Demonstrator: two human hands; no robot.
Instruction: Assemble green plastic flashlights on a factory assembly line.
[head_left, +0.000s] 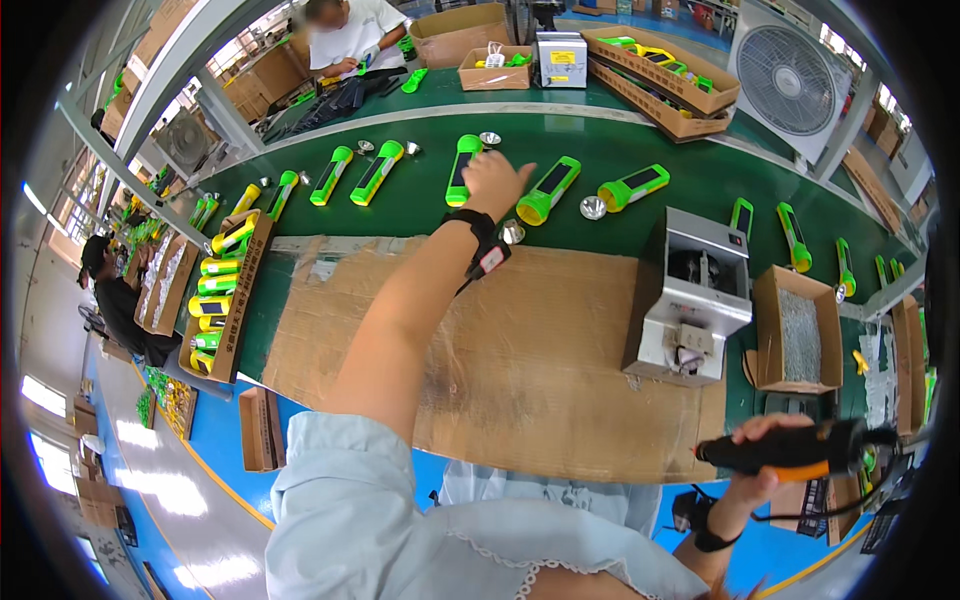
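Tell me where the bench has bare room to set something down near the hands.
The brown cardboard sheet lies bare between the tray of green flashlights and the grey machine. The green belt beyond it, where the left hand reaches, is crowded with flashlights and small silver reflectors. The right hand holds a black-and-orange power screwdriver.

Brown cartons (797, 331) around green bench (420, 200)

Green flashlights on the belt, centre row (552, 189): six
Silver reflector cups near them (593, 207): five
Grey machines (690, 295): two
Electric screwdrivers (790, 450): one
Fans (788, 80): two
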